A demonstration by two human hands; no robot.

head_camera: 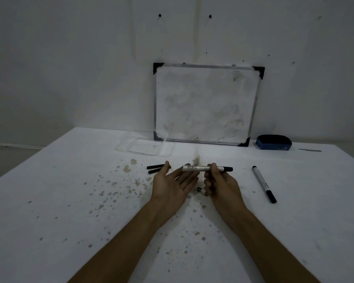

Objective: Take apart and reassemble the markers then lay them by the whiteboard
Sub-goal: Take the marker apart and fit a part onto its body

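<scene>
White stained table (70, 201) against wall. Whiteboard (204, 105) upright at far edge, leaning on wall; clear plastic tray (145, 147) at its left corner, blue eraser (273, 142) at right. Right hand (221, 184) pinching marker barrel (200, 168) level above table, cap end pointing right. Left hand (172, 184) spread, palm up, empty, just beside barrel. Assembled marker (264, 183) lying well right. Two black ink cores (155, 168) behind left fingertips. Small end plug (200, 189) between hands; held or resting, cannot tell.
</scene>
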